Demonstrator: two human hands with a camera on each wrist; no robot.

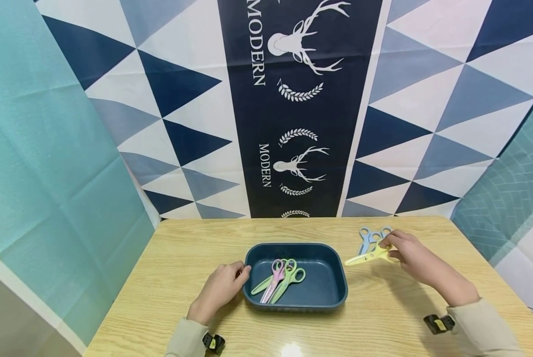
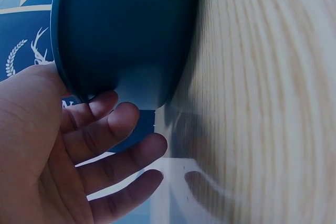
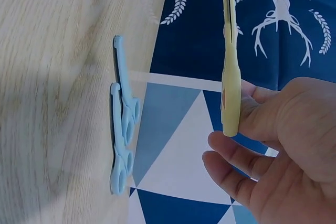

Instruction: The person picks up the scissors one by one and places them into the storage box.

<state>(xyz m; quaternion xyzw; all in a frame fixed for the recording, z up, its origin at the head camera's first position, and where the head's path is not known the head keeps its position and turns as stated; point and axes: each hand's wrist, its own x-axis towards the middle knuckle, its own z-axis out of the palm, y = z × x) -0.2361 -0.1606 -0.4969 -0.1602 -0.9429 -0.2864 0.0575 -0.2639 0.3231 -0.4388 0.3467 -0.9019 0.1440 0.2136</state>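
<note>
A dark blue plastic bin [image 1: 311,307] stands on the table, and my left hand [image 1: 222,287] grips its left rim. The left wrist view has the fingertips against the outer wall [image 2: 126,35], with the thumb hidden over the rim. Inside, at the left, lie pink scissors [image 1: 273,283] across green scissors [image 1: 281,288]. Right of the bin, my right hand [image 1: 411,255] pinches yellow scissors [image 1: 360,259] by the handles, blades pointing left toward the bin. The right wrist view shows these yellow scissors [image 3: 231,93] edge-on, raised above the table. Two blue scissors [image 3: 121,140] lie beneath.
The wooden table [image 1: 177,248] ends at the back against a patterned cloth [image 1: 293,124] with deer heads and triangles. A teal cloth [image 1: 70,148] hangs along the left side. Dark wrist bands with devices sit on both wrists.
</note>
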